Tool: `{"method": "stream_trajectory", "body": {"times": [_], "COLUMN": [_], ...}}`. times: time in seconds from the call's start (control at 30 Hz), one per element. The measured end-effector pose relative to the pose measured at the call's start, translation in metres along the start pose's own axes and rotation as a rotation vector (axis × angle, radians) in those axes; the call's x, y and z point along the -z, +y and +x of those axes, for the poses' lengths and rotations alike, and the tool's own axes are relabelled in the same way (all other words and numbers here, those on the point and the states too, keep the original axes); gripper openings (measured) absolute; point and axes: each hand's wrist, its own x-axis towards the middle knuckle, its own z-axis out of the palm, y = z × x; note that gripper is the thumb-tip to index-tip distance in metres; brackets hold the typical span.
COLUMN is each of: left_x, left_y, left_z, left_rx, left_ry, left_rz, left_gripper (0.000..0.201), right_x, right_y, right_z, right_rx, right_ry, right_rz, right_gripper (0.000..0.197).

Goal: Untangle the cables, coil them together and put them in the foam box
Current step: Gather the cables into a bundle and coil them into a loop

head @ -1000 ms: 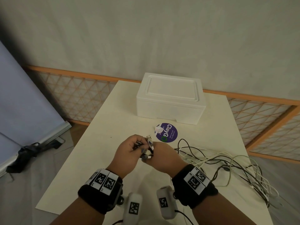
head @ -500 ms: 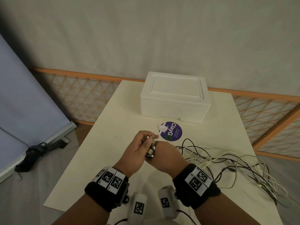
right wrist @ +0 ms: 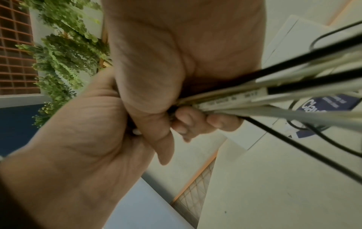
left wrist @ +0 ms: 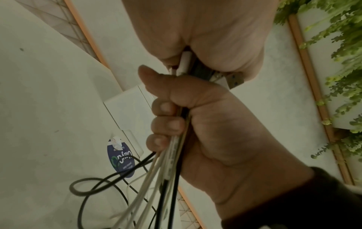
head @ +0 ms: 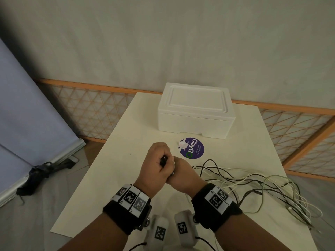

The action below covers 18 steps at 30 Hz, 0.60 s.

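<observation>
Thin, round black and white cables (head: pixel 253 185) sprawl in loose loops over the near right part of the smooth, matte cream table (head: pixel 116 178), some strands hanging past its right edge. Their gathered ends rise into the two hands, which meet above the near middle of the table. The left hand (head: pixel 155 165) is curled into a fist round the plug ends; a dark connector shows between thumb and fingers in the head view. The right hand (head: pixel 183 176) presses against it, fingers wrapped tight round the bundle (left wrist: pixel 172 148) just below, where a flat white strand with small print lies among rounder black ones. A metal USB plug (left wrist: pixel 234 79) sticks out between the two fists in the left wrist view.

The foam box (head: pixel 195 111) stands on the far middle of the table, white, grainy, rectangular with rounded corners, its recessed lid closed. Between the box and the hands a round purple sticker (head: pixel 193 148) lies flat, a scrap of white tape on its left edge.

The left half of the table is bare up to its straight edge. Behind the far edge runs a lattice screen (head: pixel 94 109) with an orange wooden rail; a pale blue roll-up backdrop (head: pixel 27 109) leans at the left.
</observation>
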Motion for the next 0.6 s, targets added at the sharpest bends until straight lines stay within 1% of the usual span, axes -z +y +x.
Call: {"method": "stream_trajectory", "body": {"times": [0.03, 0.1, 0.17, 0.27, 0.33, 0.4, 0.47, 0.5, 0.53, 0.6], "left_x": [0.0007, 0.0017, 0.0014, 0.0016, 0.0027, 0.0041, 0.0051, 0.0055, 0.0057, 0.006], "left_y": [0.0007, 0.0017, 0.0024, 0.0011, -0.0019, -0.0042, -0.0036, -0.002, 0.0, 0.0017], "left_z": [0.0004, 0.0005, 0.0, -0.0002, -0.0002, 0.0006, 0.0028, 0.0039, 0.0049, 0.0061], "left_rx": [0.003, 0.007, 0.007, 0.029, 0.007, -0.03, -0.056, -0.069, -0.075, -0.065], "left_ry": [0.007, 0.021, 0.014, -0.05, -0.105, -0.135, -0.138, -0.133, -0.128, -0.115], "left_rz": [-0.002, -0.027, -0.05, -0.038, -0.034, -0.036, -0.01, 0.023, 0.063, 0.108], "left_gripper": [0.009, 0.012, 0.02, 0.024, 0.023, 0.017, 0.023, 0.03, 0.037, 0.043], "right_x": [-0.0003, -0.0018, -0.001, 0.0011, 0.0025, 0.0028, 0.0032, 0.0032, 0.0019, 0.0], "right_y": [-0.0011, -0.0021, -0.0035, -0.001, -0.0008, -0.0024, -0.0033, -0.0033, -0.0015, 0.0027], "right_z": [-0.0008, -0.0012, -0.0017, -0.0026, -0.0037, -0.0031, -0.0017, -0.0012, -0.0007, 0.0003], "right_rx": [0.014, 0.034, 0.06, 0.097, 0.137, 0.189, 0.196, 0.179, 0.153, 0.102], "right_ry": [-0.013, -0.029, -0.012, 0.017, 0.032, 0.037, 0.047, 0.055, 0.076, 0.098], "right_rz": [-0.007, -0.021, -0.037, -0.057, -0.075, -0.122, -0.035, 0.041, 0.103, 0.17], "right_gripper": [0.006, 0.012, 0.014, 0.016, 0.019, 0.029, 0.037, 0.035, 0.027, 0.012]}}
